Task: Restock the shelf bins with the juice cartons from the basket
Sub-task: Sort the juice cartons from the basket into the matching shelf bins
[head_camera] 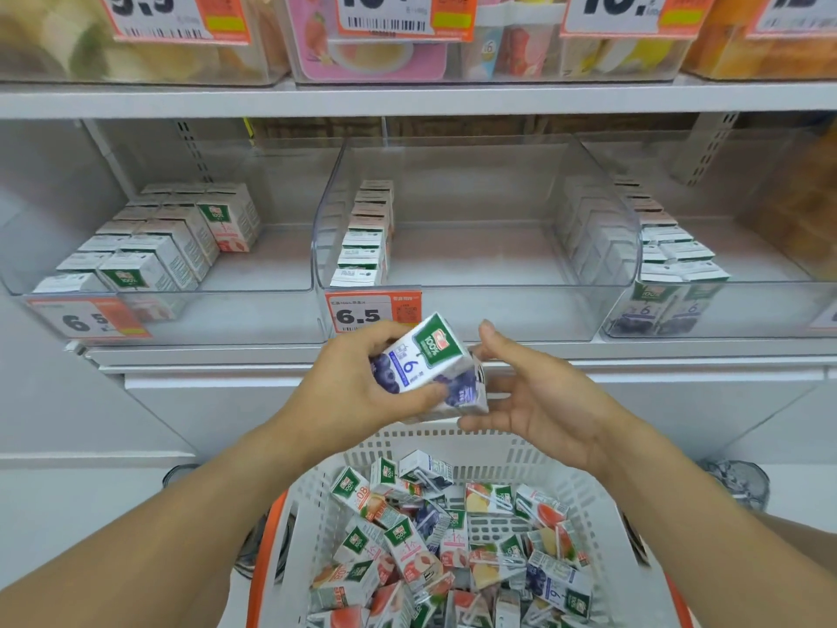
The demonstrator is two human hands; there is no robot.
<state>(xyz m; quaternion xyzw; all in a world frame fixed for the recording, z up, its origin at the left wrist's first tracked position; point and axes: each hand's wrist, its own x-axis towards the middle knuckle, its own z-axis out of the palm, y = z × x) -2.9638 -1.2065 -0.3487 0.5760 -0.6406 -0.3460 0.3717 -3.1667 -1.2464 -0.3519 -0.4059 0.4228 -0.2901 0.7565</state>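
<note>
1. While held above the basket (602,514), blueberry juice carton (428,364): small rectangular box, glossy white card with green top panel and purple berry print, tilted, level with the front edge of the shelf.
2. Left hand (358,378): fingers curled over the carton's far side, thumb pressed along its near lower edge; firm grip.
3. Right hand (534,401): palm turned toward the carton, fingers straight and slightly spread, fingertips at or just beside the carton's right end; contact cannot be told for certain.
4. Basket: white perforated plastic with slotted walls and orange trim, directly below the hands, holding a loose jumble of cartons in peach, apple and blueberry prints.
5. Middle bin (475,310): clear rigid plastic, curved front corners, one single row of cartons along its left wall.
6. Left bin (226,305): same clear plastic, several rows of peach-print cartons at left.
7. Right bin (747,310): clear plastic, rows of blueberry-print cartons at its left side.
8. Price tag (371,312): orange-and-white, reading 6.5, on the middle bin's front.
</note>
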